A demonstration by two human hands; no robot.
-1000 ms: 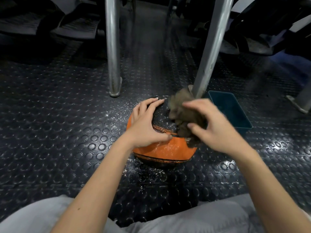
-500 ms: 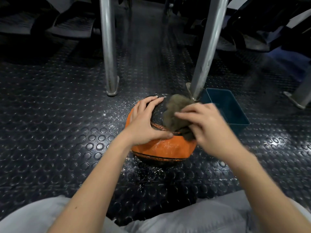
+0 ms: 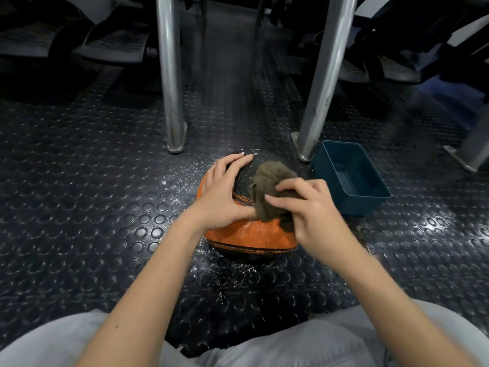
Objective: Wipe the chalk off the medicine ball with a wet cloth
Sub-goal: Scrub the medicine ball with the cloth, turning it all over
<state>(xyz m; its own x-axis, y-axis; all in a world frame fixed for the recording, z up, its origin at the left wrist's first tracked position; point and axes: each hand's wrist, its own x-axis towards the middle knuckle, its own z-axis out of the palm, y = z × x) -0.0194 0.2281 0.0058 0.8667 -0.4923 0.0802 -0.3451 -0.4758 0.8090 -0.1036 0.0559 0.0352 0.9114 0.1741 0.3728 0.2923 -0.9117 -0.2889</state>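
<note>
An orange and black medicine ball sits on the studded rubber floor in front of my knees, its orange band speckled with white chalk. My left hand lies spread over the ball's upper left side, fingers straight, thumb along the seam. My right hand grips a bunched brown cloth and presses it onto the ball's top right. The far side of the ball is hidden by both hands.
A dark teal tub stands right of the ball. Two metal frame legs, the left leg and the slanted leg, rise just beyond it. Chalk dust speckles the floor around the ball. My grey-trousered knees fill the bottom edge.
My right hand has slid the cloth leftwards and a little down across the top of the ball, closer to my left thumb. The left hand has stayed on the ball.
</note>
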